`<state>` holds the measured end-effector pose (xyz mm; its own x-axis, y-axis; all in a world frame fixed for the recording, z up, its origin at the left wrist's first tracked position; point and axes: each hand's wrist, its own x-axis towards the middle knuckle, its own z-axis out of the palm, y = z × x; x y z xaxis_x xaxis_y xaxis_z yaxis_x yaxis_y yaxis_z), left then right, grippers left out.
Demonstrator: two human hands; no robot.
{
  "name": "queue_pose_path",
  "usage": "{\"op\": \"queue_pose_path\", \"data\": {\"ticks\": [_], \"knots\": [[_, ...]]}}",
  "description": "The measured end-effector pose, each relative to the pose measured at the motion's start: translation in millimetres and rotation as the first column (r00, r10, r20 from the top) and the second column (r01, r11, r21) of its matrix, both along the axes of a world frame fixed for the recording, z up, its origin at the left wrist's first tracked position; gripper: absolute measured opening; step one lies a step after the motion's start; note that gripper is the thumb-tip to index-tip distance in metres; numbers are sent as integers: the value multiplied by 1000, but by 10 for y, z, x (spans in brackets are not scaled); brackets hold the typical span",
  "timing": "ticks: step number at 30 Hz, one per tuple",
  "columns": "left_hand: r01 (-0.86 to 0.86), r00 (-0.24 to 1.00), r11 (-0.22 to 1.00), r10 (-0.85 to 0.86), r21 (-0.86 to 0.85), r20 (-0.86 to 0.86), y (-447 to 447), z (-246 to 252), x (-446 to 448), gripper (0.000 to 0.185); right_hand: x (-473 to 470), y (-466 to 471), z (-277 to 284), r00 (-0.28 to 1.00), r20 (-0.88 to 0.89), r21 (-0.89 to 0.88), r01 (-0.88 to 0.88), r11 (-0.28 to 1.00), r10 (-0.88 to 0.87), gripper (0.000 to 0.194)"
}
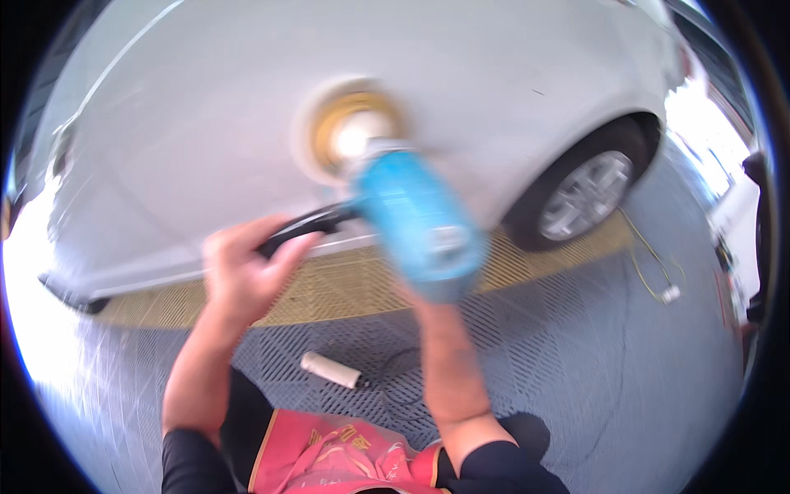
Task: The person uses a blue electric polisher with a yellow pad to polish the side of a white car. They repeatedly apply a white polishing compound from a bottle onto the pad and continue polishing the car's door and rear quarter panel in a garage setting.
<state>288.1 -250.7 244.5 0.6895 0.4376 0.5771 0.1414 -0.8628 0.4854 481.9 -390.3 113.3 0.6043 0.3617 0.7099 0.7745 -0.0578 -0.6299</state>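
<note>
A blue rotary polisher stands out, slightly blurred, in front of a silver-white car's side panel. Its round pad, whitish at the rim with a yellow-orange ring, is against or very close to the panel. My left hand is wrapped around the black side handle. At the rear end of the tool's body is my right hand, mostly hidden behind the housing, its grip fingers out of sight. A bright glare covers the middle of the pad.
The car's wheel is on the right. A white cylindrical bottle lies on the grey grated floor, near a dark cable. Yellow floor grating runs along the car. A yellow-green cord with a white connector lies at right.
</note>
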Motion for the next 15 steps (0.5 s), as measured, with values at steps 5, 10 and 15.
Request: {"op": "queue_pose_path", "data": {"ticks": [5,10,15], "knots": [[168,984,976,-156,137,-91,-312,434,764,37,436,-506,347,821,-569,56,87,995,-40,44],[243,970,914,-230,325,-78,-255,515,838,41,332,-509,493,832,-553,159,154,975,-42,18],[202,965,941,-239,270,110,393,136,268,35,-87,38,216,873,232,-17,445,896,-429,37]]}}
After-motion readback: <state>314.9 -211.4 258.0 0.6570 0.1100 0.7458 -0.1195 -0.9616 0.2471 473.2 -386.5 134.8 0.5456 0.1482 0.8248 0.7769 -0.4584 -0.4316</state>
